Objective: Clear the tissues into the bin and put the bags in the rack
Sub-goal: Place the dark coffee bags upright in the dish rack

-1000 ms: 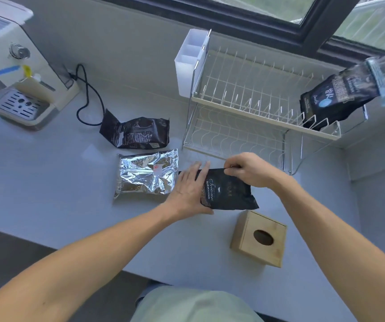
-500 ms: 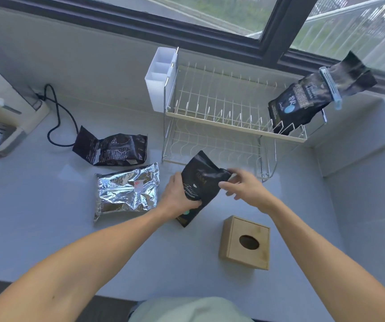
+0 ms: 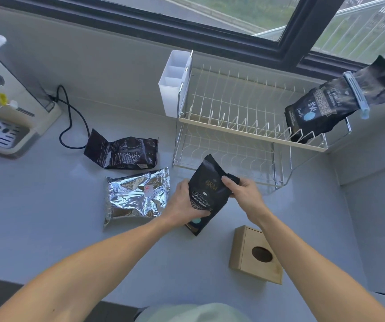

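A black coffee bag (image 3: 206, 191) is held upright and slightly tilted just in front of the wire rack (image 3: 240, 133). My left hand (image 3: 184, 204) grips its lower left side and my right hand (image 3: 241, 192) pinches its right edge. Another black bag with a pale clip (image 3: 333, 105) leans in the right end of the rack's upper tier. A crumpled black bag (image 3: 123, 153) and a silver foil bag (image 3: 137, 196) lie flat on the counter to the left. No tissues or bin are in view.
A wooden tissue box (image 3: 255, 254) stands on the counter near my right forearm. A white cutlery holder (image 3: 175, 82) hangs on the rack's left end. A coffee machine (image 3: 3, 108) with a black cable (image 3: 70, 122) sits far left. A wall closes the right side.
The black bag went from lying flat on the counter to being lifted upright in both hands. My right hand shifted its grip on the bag's right edge.
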